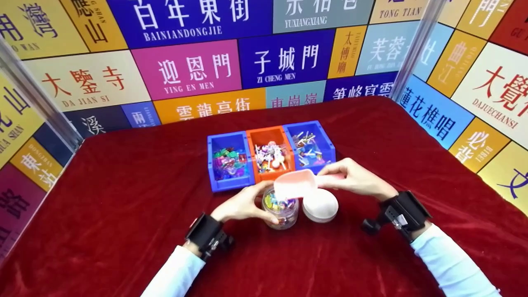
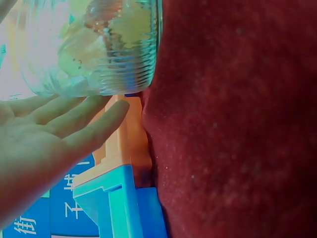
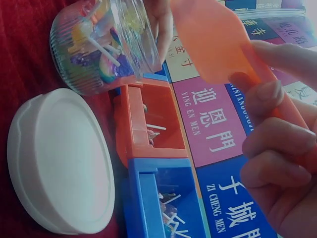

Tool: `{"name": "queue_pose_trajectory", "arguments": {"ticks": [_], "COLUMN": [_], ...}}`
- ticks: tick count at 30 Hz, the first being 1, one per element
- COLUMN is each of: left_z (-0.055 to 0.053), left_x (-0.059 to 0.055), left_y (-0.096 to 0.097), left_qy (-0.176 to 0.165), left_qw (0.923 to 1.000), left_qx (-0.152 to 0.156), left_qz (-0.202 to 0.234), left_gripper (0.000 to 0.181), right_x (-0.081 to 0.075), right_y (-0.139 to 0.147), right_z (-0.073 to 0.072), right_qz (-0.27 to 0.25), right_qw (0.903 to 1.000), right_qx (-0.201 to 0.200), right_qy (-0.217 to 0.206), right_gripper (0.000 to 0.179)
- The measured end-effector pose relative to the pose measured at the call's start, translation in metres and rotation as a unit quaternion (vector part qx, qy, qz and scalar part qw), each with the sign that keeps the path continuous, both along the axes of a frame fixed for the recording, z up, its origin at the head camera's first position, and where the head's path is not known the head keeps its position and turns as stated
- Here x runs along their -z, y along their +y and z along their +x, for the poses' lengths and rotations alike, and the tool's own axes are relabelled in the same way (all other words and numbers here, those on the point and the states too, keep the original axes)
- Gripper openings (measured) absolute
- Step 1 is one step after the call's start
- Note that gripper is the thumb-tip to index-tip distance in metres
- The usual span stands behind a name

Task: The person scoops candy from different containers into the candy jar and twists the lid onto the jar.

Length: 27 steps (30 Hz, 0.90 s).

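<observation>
My left hand holds a clear ribbed jar from its left side, thumb across the near wall. The jar stands upright and has colourful small charms inside, some on white sticks. My right hand grips a pink scoop by its handle, with the scoop's head tilted over the jar's mouth. In the right wrist view, the scoop is beside the jar's rim and its outer face shows. A white round lid lies just right of the jar, below the right hand.
Behind the jar, three joined bins stand in a row: a blue bin with gem-like pieces, an orange bin and another blue bin with stick charms. Dark red cloth covers the table. Printed panels rise behind.
</observation>
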<state>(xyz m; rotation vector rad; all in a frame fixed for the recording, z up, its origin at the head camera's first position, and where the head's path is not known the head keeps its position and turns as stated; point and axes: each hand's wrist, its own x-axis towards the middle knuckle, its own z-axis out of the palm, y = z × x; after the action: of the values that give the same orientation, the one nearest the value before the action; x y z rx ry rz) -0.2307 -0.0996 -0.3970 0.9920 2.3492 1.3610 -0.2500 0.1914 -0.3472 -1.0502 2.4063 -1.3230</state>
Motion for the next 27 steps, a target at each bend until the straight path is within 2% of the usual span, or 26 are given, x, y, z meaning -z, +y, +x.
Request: {"name": "queue_pose_trajectory", "arguments": {"ticks": [6, 8, 13, 20, 23, 27], "left_z": [0.0, 0.0, 0.0, -0.001, 0.0, 0.001], "left_x": [0.001, 0.002, 0.001, -0.002, -0.003, -0.004], "left_y": [0.0, 0.001, 0.003, 0.003, 0.004, 0.004], "left_qy": [0.046, 0.048, 0.025, 0.035, 0.045, 0.056], "left_qw": [0.9986, 0.9983, 0.9987, 0.9973, 0.9962, 0.9945], "left_qx": [-0.006, -0.01, -0.02, -0.02, -0.02, -0.019], "left_qz": [-0.026, -0.034, -0.04, -0.061, -0.071, -0.086], "left_gripper": [0.081, 0.079, 0.078, 0.078, 0.079, 0.08], "right_x": [-0.012, -0.017, -0.022, -0.014, -0.017, -0.008], "right_y": [-0.004, -0.006, -0.008, -0.005, -0.007, -0.004], "right_z": [0.01, 0.014, 0.018, 0.012, 0.015, 0.01], "right_qz": [0.008, 0.009, 0.019, 0.027, 0.027, 0.033], "right_qw": [0.9999, 0.9998, 0.9996, 0.9989, 0.9986, 0.997], "right_qx": [-0.013, -0.017, -0.013, -0.017, -0.018, -0.017], "right_qy": [0.003, 0.007, 0.014, 0.036, 0.043, 0.068], "right_gripper": [0.015, 0.015, 0.016, 0.015, 0.015, 0.014]}}
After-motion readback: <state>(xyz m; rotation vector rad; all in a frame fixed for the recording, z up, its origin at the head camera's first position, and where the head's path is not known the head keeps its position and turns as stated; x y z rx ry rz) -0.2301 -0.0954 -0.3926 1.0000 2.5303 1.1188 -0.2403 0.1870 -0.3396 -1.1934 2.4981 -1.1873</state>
